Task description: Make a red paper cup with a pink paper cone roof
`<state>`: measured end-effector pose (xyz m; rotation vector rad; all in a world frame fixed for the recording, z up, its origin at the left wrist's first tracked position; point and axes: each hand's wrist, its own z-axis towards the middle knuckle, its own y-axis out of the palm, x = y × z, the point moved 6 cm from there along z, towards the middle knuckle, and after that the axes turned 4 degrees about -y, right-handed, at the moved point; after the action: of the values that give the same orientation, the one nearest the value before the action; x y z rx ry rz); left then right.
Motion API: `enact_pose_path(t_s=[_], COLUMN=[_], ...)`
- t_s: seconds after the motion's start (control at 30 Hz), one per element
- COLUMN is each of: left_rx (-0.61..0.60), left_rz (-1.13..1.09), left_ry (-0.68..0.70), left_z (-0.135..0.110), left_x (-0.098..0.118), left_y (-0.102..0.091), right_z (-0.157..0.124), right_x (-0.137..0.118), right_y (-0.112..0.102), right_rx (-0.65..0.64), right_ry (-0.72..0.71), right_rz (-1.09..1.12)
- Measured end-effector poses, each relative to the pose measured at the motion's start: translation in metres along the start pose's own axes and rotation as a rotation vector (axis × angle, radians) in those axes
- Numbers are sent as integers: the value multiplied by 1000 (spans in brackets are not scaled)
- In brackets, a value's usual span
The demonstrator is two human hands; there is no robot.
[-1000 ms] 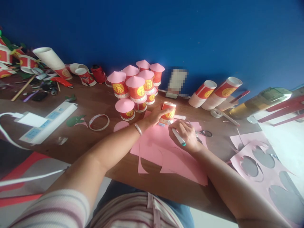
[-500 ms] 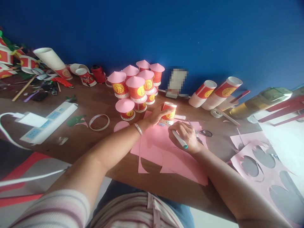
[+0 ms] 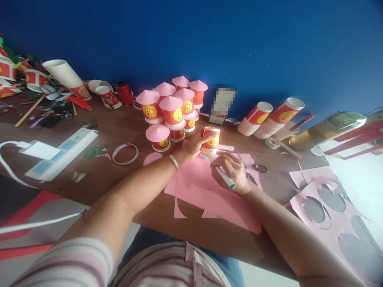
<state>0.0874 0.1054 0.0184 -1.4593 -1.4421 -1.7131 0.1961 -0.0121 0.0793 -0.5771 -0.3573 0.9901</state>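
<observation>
My left hand (image 3: 196,145) is wrapped around the side of a red paper cup (image 3: 214,137) with a yellow emblem and a white band near its base. In my right hand (image 3: 229,169) is a white marker (image 3: 224,176) with a green end, its other end pointing at the cup's lower band. The fingers hide the marker's tip, so contact with the cup is unclear. Pink paper sheets (image 3: 191,179) with cut edges lie beneath both hands. Scissors (image 3: 257,168) rest on the paper just right of my right hand.
Red cups with pink cone tops (image 3: 171,104) are grouped behind my left hand. Two stacks of paper cups (image 3: 255,117) lean at the right, near a tape roll (image 3: 273,142) and a bottle (image 3: 326,129). A power strip (image 3: 62,155) and a paper ring (image 3: 125,154) lie left.
The cup has straightened a little and shifted slightly left in my left hand. My right hand, holding the marker, has moved slightly left and down.
</observation>
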Motion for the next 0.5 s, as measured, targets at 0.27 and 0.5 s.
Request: enact_pose_path(t_s=[0.27, 0.5], left_rx=[91, 115], left_rz=[35, 75], left_ry=[58, 87], left_z=[0, 0], left_x=[1, 6], left_y=[-5, -5], right_z=[-9, -11], right_x=[2, 5], right_y=[4, 3], right_rx=[-20, -14], right_ry=[16, 28], right_rz=[-53, -69])
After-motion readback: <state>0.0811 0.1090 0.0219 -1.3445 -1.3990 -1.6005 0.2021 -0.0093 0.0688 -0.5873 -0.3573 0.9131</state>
